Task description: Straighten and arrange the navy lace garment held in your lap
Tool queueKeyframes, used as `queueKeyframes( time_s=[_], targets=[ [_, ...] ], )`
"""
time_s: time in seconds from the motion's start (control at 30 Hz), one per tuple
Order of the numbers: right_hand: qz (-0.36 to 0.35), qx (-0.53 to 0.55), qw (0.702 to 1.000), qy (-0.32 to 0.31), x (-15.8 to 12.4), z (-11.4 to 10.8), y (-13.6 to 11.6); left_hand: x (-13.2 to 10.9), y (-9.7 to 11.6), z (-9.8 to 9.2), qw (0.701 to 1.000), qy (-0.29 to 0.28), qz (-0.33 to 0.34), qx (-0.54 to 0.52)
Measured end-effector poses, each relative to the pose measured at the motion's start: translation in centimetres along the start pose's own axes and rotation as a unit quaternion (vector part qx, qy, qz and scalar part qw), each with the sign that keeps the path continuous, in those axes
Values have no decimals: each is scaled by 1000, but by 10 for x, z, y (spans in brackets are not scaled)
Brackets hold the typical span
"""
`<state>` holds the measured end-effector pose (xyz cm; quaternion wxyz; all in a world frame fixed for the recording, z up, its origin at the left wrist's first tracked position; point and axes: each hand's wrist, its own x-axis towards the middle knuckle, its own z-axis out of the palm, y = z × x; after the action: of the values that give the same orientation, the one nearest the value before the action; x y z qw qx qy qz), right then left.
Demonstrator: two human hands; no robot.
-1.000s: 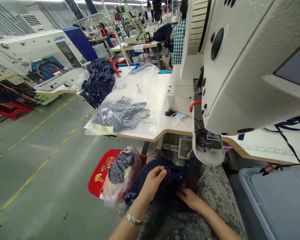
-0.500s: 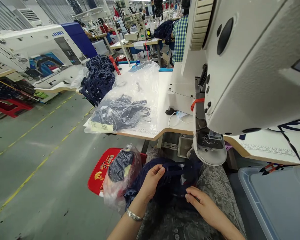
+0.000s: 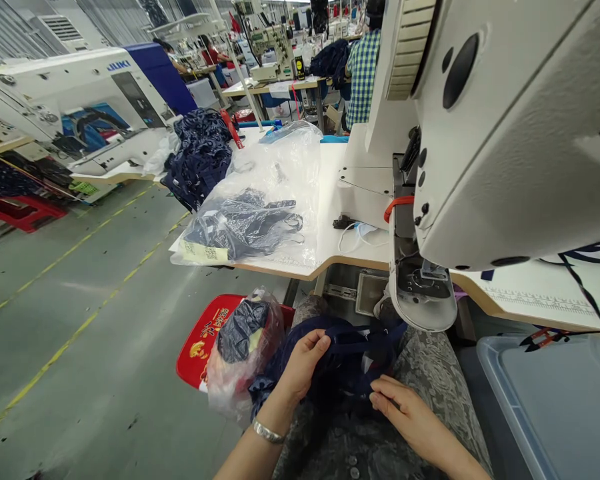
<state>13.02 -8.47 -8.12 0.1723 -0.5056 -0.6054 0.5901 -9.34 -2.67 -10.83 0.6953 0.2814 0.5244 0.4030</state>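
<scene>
A dark navy garment (image 3: 345, 373) with narrow straps lies gathered across my lap, below the sewing machine's rounded bed (image 3: 423, 300). My left hand (image 3: 307, 357), with a silver bracelet at the wrist, pinches a navy strap (image 3: 360, 345) between thumb and fingers. Lower and to the right, my right hand (image 3: 397, 403) has thumb and fingertips pressed together at the garment's edge. Just what lies between those right fingertips is too small to make out, but the navy cloth meets them.
A clear plastic bag with dark garments (image 3: 240, 223) lies on the white table (image 3: 333, 180), beside a navy garment pile (image 3: 197, 157). A bagged bundle (image 3: 245, 333) rests on a red stool (image 3: 195, 353) at left. At right stands a translucent bin (image 3: 510, 400).
Both hands keep their grip at almost the same place. The navy strap and cloth between them have shifted slightly; the view has moved a little.
</scene>
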Motion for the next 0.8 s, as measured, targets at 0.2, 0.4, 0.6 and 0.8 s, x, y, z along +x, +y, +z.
queueKeyframes(
  time_s=[0.2,0.4,0.6,0.8],
  targets=[
    [-1,-5,1000,-2,0,-1,-2,-1,0,0,1000,-4,-2,-9],
    [-2,-6,1000,-3,1,0,-1,1,-2,0,1000,-9,3,-11],
    [-8,-9,1000,-2,0,-1,2,0,-2,0,1000,-10,6,-8],
    [-8,-7,1000,-5,0,1,2,0,-2,2,1000,-9,5,-9]
  ],
)
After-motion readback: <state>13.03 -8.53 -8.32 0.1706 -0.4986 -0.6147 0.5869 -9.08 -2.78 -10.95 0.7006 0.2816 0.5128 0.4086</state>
